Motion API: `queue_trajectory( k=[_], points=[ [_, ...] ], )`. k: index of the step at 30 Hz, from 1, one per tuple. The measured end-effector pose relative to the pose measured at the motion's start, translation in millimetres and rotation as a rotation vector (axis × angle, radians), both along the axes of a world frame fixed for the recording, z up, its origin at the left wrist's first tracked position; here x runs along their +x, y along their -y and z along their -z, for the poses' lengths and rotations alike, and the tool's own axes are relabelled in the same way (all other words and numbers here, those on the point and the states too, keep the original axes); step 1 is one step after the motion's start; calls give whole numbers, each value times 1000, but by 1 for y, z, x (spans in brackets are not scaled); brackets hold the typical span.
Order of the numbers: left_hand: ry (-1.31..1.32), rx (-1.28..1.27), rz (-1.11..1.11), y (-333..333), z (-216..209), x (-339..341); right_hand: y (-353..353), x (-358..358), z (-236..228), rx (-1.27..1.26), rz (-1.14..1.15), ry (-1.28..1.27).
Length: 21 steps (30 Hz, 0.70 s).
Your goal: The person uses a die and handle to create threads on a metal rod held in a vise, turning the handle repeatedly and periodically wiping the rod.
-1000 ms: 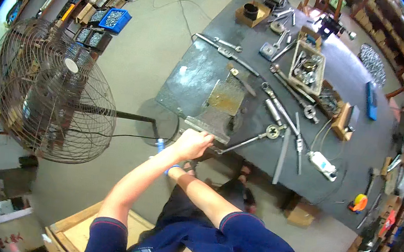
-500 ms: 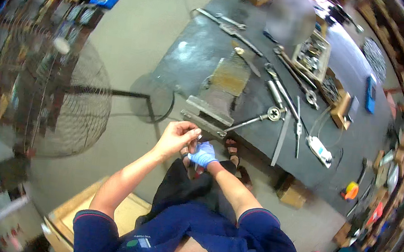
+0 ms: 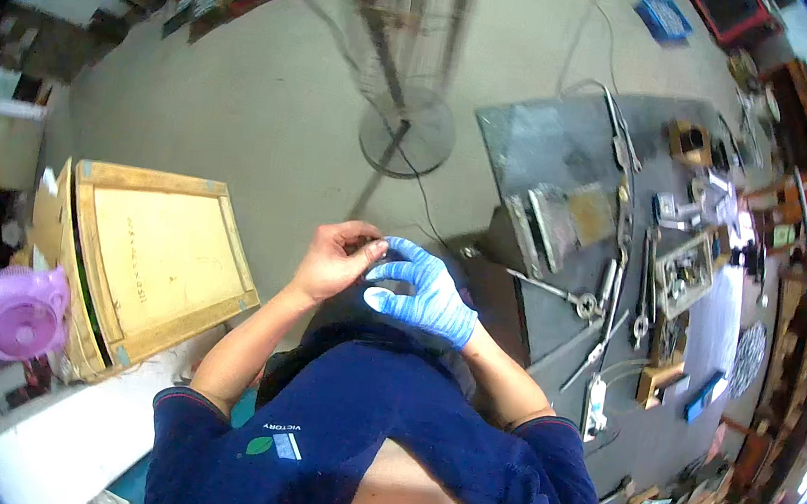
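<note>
My bare left hand [image 3: 334, 262] is held in front of my body, its thumb and fingers pinched together. Whatever sits in that pinch, if anything, is too small to make out. My right hand [image 3: 427, 293] wears a blue knitted glove with pale fingertips. Its fingers are curved and spread, with a gap between thumb and forefinger. The upper gloved fingertip meets the left hand's pinch. Right of both hands, apart from them, a bench vise [image 3: 549, 232] is at the edge of the dark workbench [image 3: 529, 131].
A die stock [image 3: 586, 306], wrenches [image 3: 647, 282] and a tray of metal parts [image 3: 685, 276] lie on the bench, with a white power strip [image 3: 596, 409]. Ahead stands a round fan base [image 3: 406, 136] with a cable. At left are a wooden cabinet [image 3: 170, 269] and purple fan [image 3: 21, 314].
My view has swung left, so the bench sits further right and the wooden cabinet shows fully. My gloved right hand has risen and spread its fingers beside the left, which stays pinched.
</note>
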<state>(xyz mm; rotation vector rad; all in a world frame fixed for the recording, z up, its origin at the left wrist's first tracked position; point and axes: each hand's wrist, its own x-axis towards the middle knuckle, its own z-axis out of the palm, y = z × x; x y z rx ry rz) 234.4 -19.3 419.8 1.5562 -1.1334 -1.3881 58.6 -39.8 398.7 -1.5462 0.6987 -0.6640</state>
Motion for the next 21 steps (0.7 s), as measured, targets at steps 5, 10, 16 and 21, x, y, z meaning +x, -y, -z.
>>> queue_trajectory(
  k=[5,10,16,21],
  points=[
    [44,-147,-114,-36,-14,119,6,130,-26,-80,-221,-9],
    [-26,-65,-276,-80,-36,247,-13,268,-46,202,-435,46],
    [-129,-94,-456,-93,-29,341,-2,377,-55,192,-593,12],
    [-207,66,-512,-51,-32,403,48,445,-35,132,-635,81]
  ],
)
